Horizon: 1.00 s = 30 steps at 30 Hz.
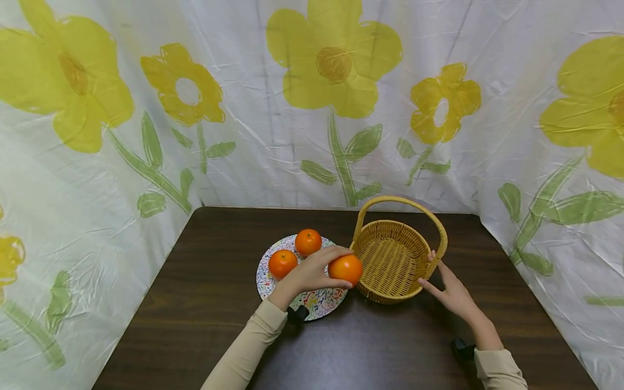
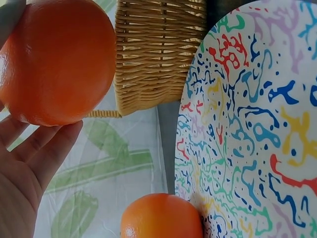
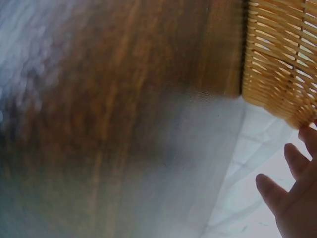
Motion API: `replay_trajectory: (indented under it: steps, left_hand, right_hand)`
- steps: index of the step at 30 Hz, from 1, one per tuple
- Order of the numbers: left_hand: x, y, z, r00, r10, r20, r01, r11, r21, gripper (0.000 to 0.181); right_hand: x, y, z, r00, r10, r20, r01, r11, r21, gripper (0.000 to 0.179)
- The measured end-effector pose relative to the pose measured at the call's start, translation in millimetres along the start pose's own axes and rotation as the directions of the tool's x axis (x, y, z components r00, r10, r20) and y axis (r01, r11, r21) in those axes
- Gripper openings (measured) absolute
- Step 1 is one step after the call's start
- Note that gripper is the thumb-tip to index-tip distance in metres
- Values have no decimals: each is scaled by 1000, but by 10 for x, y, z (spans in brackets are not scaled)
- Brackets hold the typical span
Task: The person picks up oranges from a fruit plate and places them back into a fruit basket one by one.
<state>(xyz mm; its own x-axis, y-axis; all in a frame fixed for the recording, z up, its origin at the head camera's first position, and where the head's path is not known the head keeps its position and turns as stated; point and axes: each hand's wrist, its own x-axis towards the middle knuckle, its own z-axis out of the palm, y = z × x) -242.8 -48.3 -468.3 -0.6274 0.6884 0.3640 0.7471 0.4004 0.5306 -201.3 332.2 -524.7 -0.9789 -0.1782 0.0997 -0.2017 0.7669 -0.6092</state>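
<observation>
My left hand (image 1: pixel 314 271) grips an orange (image 1: pixel 345 270) between its thumb and fingers, at the left rim of the wicker basket (image 1: pixel 390 295). Seen from the left wrist, that orange (image 2: pixel 57 62) is smooth and shiny, with fingertips under it. Two more oranges, one farther back (image 1: pixel 308 242) and one nearer (image 1: pixel 283 264), sit on a round patterned plate (image 1: pixel 265 271). At the basket's right side, my right hand (image 1: pixel 453 292) touches the rim near the handle's base. Its fingers (image 3: pixel 272 193) look straight and spread in the right wrist view.
The basket's arched handle (image 1: pixel 400 199) rises above its opening; bare woven floor shows inside. Plate and basket stand side by side on a dark wooden table (image 1: pixel 205 303). A white curtain (image 1: pixel 253 162) with yellow flowers hangs behind the table and along its sides.
</observation>
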Motion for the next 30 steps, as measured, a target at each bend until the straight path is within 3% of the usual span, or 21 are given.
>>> replay_trajectory:
  steps: [13, 30]
  left_hand:
    - [99, 29, 24, 1000, -9, 24, 9, 1000, 22, 73]
    - [254, -9, 54, 1000, -12, 10, 11, 998, 60, 73]
  right_hand:
    - [-14, -17, -20, 1000, -9, -5, 9, 1000, 1, 84]
    - [10, 3, -3, 1000, 16, 5, -16, 1000, -25, 82]
